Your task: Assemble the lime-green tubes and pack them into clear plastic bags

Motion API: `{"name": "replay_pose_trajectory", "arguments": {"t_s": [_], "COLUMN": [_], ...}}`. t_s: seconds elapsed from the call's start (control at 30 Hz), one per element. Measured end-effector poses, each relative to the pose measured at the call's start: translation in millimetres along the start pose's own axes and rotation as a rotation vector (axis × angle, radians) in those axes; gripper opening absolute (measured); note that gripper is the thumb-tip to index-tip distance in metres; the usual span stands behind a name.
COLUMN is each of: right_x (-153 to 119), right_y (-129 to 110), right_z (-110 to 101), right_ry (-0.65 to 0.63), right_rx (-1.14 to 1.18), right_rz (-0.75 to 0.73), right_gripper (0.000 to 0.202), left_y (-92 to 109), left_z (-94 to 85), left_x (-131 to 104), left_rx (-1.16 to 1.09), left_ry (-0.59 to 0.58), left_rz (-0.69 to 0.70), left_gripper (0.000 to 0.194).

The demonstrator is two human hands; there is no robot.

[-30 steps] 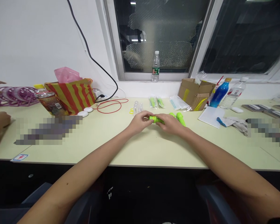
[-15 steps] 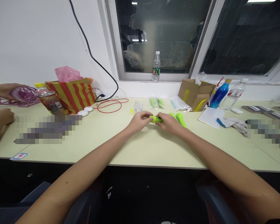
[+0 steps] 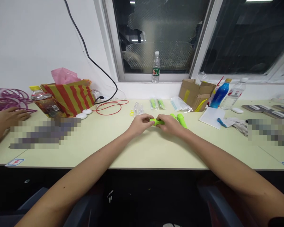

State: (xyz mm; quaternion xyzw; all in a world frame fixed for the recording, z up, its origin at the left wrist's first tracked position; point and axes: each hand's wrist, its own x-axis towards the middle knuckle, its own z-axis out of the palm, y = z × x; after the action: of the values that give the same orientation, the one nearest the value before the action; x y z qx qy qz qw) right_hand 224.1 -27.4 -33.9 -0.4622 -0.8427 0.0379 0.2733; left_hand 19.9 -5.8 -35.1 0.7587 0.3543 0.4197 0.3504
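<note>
Here are your fingers, closed in narrow from both sides on one small green tube (image 3: 158,121), its length running roughly sideways between them. Your left hand (image 3: 140,124) pinches the left end, thumb below and index finger curled over; your right hand (image 3: 170,124) grips the other end, much of which is hidden behind those fingers. Between the two sets of fingertips a short stretch shows, with a yellowish band near the left ones. It looks like a two-ended hold chosen to brace the piece, each hand steadying against the other (whether either one is twisting or pushing, you can't tell from here). The tube sits just above the table (image 3: 142,151), well in from the front edge, which probably gives your forearms room. Just beyond your right hand lie more green pieces (image 3: 181,120), partly behind it, close enough, it seems, for an easy pick-up. On the other side, just past your left hand, there's a cluster of clear plastic pieces (image 3: 138,109) with small yellow rings (image 3: 132,112) beside it, sorted by kind, by the look of it. Farther back, two clear bags (image 3: 156,103) hold green items, likely set there to leave the working space open, and a cardboard box (image 3: 188,91) stands near the wall to their right.
</note>
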Motion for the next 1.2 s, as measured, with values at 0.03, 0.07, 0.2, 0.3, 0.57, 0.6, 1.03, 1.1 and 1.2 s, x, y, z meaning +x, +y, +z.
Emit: {"name": "replay_pose_trajectory", "arguments": {"t_s": [0.03, 0.07, 0.2, 0.3, 0.57, 0.6, 1.03, 1.1, 1.2], "right_x": [0, 0, -1, 0, 5, 5, 6, 5, 5], "right_y": [0, 0, -1, -1, 1, 2, 4, 5, 5], "right_z": [0, 0, 2, 4, 12, 11, 3, 1, -3], "right_ry": [0.003, 0.005, 0.004, 0.028, 0.089, 0.095, 0.038, -0.008, -0.056], "right_rx": [-0.007, -0.02, -0.077, -0.088, 0.003, 0.021, 0.16, 0.174, 0.224], "right_rz": [0.001, 0.003, 0.0, 0.0, -0.002, -0.018, -0.105, -0.083, -0.038], "right_gripper": [0.012, 0.011, 0.007, 0.006, 0.009, 0.01, 0.02, 0.025, 0.026], "left_y": [0, 0, 1, 4, 9, 8, -1, -2, -2], "left_z": [0.6, 1.3, 3.6, 3.0, -3.7, -4.7, -7.3, -4.7, -2.1], "left_x": [0, 0, 0, 1, 3, 2, 3, 4, 5], "left_rx": [0.004, 0.008, 0.006, 0.013, -0.054, -0.051, -0.07, -0.058, -0.074], "left_ry": [0.004, 0.006, 0.004, 0.011, 0.022, 0.003, -0.106, -0.124, -0.144], "left_rz": [0.02, 0.039, 0.062, -0.005, -0.043, -0.03, 0.015, 0.011, -0.007], "left_gripper": [0.031, 0.029, 0.026, 0.028, 0.035, 0.037, 0.044, 0.043, 0.044]}}
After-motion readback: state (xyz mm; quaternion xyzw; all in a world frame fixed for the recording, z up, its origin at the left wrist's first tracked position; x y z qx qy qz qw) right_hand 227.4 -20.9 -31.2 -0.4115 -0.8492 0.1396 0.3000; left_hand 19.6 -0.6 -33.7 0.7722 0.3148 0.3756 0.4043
